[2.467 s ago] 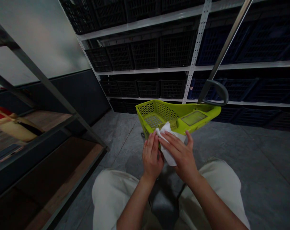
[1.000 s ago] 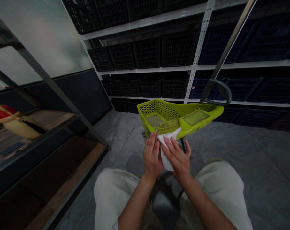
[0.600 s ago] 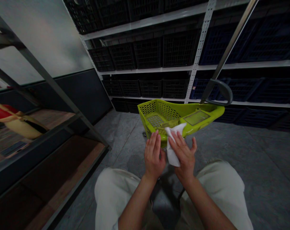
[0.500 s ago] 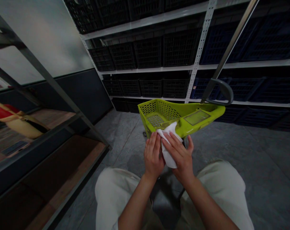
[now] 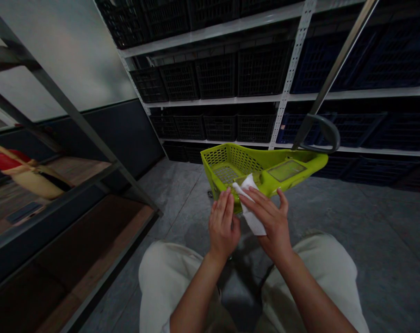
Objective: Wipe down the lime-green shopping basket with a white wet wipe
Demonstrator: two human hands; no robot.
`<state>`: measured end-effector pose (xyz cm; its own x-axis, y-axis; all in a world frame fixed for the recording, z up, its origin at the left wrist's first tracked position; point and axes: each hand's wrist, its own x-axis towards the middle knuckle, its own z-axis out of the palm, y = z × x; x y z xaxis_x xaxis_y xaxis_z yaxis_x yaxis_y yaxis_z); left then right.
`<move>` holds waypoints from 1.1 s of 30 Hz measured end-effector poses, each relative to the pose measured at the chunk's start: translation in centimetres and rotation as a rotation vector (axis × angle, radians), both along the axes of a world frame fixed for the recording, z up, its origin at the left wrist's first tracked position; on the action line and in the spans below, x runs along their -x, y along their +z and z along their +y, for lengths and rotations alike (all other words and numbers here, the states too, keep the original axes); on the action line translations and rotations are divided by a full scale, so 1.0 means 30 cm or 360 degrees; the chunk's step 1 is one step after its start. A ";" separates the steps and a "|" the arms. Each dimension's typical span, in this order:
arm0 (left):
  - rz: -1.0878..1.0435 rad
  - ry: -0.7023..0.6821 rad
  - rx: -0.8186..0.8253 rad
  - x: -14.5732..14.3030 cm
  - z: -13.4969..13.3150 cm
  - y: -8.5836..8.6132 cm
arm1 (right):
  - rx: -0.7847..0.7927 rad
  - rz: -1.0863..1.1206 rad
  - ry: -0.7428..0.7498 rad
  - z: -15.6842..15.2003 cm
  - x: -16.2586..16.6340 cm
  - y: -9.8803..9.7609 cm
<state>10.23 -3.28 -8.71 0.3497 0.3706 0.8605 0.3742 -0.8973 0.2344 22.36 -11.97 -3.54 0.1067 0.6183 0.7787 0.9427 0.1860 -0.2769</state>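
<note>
A lime-green plastic basket (image 5: pixel 282 185) with slotted walls stands in front of me, its long solid end pointing right. My left hand (image 5: pixel 224 226) is at its near corner, fingers together on the rim and thumb lower down. Under my right hand (image 5: pixel 270 222) is a white cloth (image 5: pixel 253 217), possibly a paper wipe, pressed against the near side of the basket. The right fingers lie over the cloth and the thumb sticks up. Part of the basket's near wall is hidden behind both hands.
A grey loop handle (image 5: pixel 330 134) and a metal pole (image 5: pixel 345 55) rise at the basket's right end. White shelving (image 5: pixel 227 100) with black crates (image 5: pixel 217 76) and blue crates stands behind. At left, a metal-framed rack (image 5: pixel 81 125) holds a beige-and-red bag (image 5: pixel 40 182) and a phone-like object (image 5: pixel 24 212).
My right hand has slid slightly right and away from the left hand, taking the white cloth along. My left hand stays at the basket's corner.
</note>
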 end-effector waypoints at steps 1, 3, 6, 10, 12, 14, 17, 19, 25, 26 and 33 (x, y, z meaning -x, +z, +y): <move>0.0013 0.0004 -0.0012 0.003 0.003 0.002 | 0.0009 -0.0032 -0.0008 -0.003 -0.024 -0.002; 0.0029 0.0003 -0.0034 0.006 0.006 0.004 | -0.0004 -0.0061 -0.0106 -0.011 -0.082 -0.006; 0.0024 0.0000 -0.0030 0.001 0.006 0.002 | -0.0069 -0.0027 -0.0315 -0.015 -0.120 -0.001; -0.0012 0.0000 0.0025 -0.008 0.000 -0.006 | 0.0032 -0.0058 -0.0183 0.005 -0.024 0.013; -0.0018 -0.0004 0.0032 -0.006 0.001 -0.008 | 0.0064 -0.0056 -0.0051 0.015 0.022 0.014; 0.0003 -0.0008 0.0027 0.000 0.006 -0.007 | 0.0085 -0.0096 0.0021 0.016 0.020 0.012; 0.0038 -0.0004 0.0003 0.007 0.013 -0.004 | 0.0092 -0.0171 -0.0019 0.006 -0.061 0.005; 0.0046 -0.0006 -0.0008 0.005 0.013 -0.002 | 0.0044 -0.0148 -0.0134 0.000 -0.117 0.002; -0.0005 0.0003 0.0032 -0.012 -0.002 -0.006 | -0.0001 -0.0071 -0.0233 0.012 -0.057 0.011; -0.0011 0.0005 0.0041 -0.012 -0.003 -0.007 | 0.0027 -0.0085 -0.0162 0.014 -0.034 0.014; 0.0015 0.0073 -0.0062 0.002 0.013 -0.006 | 0.0068 -0.0230 -0.0094 -0.010 -0.100 -0.003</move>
<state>10.17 -2.89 -8.89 0.3412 0.3526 0.8713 0.4174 -0.8874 0.1956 25.37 -12.28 -3.63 0.0324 0.6472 0.7617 0.9823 0.1202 -0.1439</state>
